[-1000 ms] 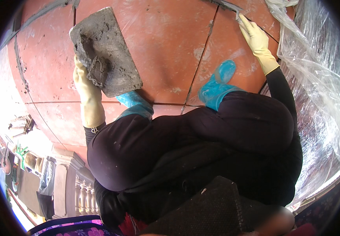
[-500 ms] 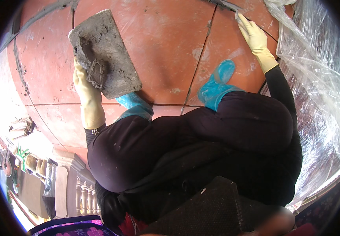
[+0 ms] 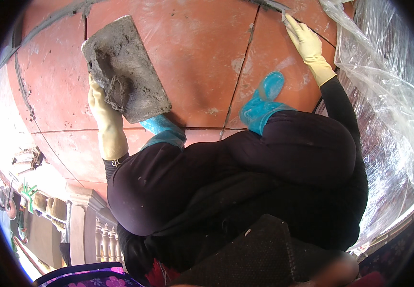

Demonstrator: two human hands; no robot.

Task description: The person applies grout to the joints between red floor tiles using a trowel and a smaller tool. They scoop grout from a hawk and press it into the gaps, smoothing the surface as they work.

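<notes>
My left hand (image 3: 105, 117), in a cream rubber glove, is closed on the near left edge of a flat rectangular mortar board (image 3: 142, 71). The board is tilted, and a lump of wet grey mortar (image 3: 119, 91) clings to its left part. My right hand (image 3: 307, 47), gloved alike, reaches far out to the right. Its fingers are closed on a slim trowel (image 3: 284, 16), of which only a small metal part shows. The trowel is by a joint between red tiles (image 3: 202, 62), where a strip of grey mortar (image 3: 270, 5) lies.
Blue boot covers (image 3: 267, 103) are on my feet, which stand on the tiles. Crumpled clear plastic sheeting (image 3: 379, 86) runs along the right. Mortar-smeared joints (image 3: 49, 20) cross the far left. Lower left are a balustrade (image 3: 105, 241) and a pile of pieces (image 3: 27, 159).
My right hand and its trowel have shifted slightly left. The mortar board stays in my left hand, nearly in the same place. The view has moved a little.
</notes>
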